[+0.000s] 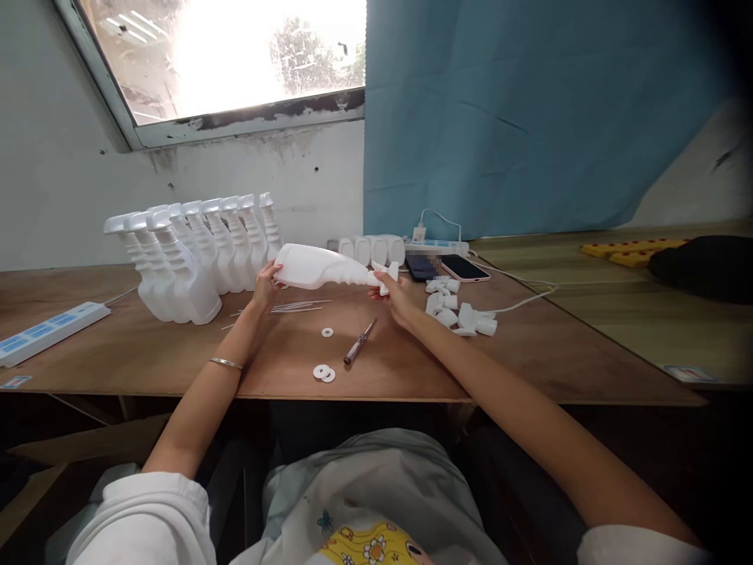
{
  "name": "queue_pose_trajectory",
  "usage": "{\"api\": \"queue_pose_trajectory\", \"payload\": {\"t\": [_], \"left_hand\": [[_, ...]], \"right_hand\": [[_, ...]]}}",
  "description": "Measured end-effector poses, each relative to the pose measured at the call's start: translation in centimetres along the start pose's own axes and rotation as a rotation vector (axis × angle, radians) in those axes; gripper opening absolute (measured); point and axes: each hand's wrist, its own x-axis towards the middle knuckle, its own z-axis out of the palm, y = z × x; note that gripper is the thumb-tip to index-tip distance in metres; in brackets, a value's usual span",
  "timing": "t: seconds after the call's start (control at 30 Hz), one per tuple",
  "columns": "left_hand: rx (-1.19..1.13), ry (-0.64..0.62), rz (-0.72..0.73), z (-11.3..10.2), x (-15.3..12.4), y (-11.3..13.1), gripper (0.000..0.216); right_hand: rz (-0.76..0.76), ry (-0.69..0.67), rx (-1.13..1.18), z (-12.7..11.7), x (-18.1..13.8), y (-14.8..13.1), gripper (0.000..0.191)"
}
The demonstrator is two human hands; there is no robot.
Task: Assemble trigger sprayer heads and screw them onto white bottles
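Note:
A white plastic spray bottle [321, 265] lies sideways in the air above the table, its base to the left. My left hand [267, 284] is closed around the base end. At the neck, my right hand [393, 292] grips the white trigger sprayer head [388, 275], which sits at the bottle's mouth; how tightly they join I cannot tell. Below the bottle lie a screwdriver [360, 341] with a clear handle, a single white washer ring [328, 333] and two overlapping rings [323, 373]. Thin white tubes [300, 307] rest near my left wrist.
Several white bottles [194, 259] stand at the left back, and more white bottles [376, 249] lie by the wall. Loose sprayer heads [456, 306] are piled right of my right hand. Two phones [466, 268] and power strips [52, 333] with cables are on the table.

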Motion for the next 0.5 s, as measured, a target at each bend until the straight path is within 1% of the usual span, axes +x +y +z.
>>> {"api": "queue_pose_trajectory", "payload": {"t": [0.07, 0.17, 0.23, 0.3, 0.33, 0.4, 0.43, 0.5], "left_hand": [[0.032, -0.081, 0.003, -0.1, 0.1, -0.2, 0.045], [0.187, -0.117, 0.073, -0.7, 0.3, -0.6, 0.06], [0.361, -0.134, 0.171, -1.0, 0.3, -0.7, 0.073], [0.57, -0.177, 0.335, -1.2, 0.1, -0.5, 0.082], [0.673, -0.192, 0.433, -1.1, -0.1, -0.3, 0.081], [0.826, -0.175, 0.618, -0.9, -0.6, 0.1, 0.071], [0.86, -0.141, 0.683, -0.7, -0.9, 0.4, 0.063], [0.854, -0.06, 0.747, -0.3, -1.5, 0.8, 0.048]], "right_hand": [[0.072, 0.05, 0.022, -0.3, 0.3, -0.1, 0.021], [0.116, 0.043, 0.035, -0.7, 0.5, -0.2, 0.017], [0.113, 0.012, 0.023, -0.7, 0.6, -0.2, 0.016], [0.089, 0.004, -0.016, -0.7, 0.5, -0.2, 0.016], [0.068, 0.008, -0.037, -0.7, 0.5, -0.3, 0.017], [0.029, 0.012, -0.053, -0.6, 0.5, -0.5, 0.017], [0.016, 0.005, -0.044, -0.6, 0.5, -0.5, 0.018], [0.013, -0.014, -0.005, -0.4, 0.5, -0.7, 0.019]]}}
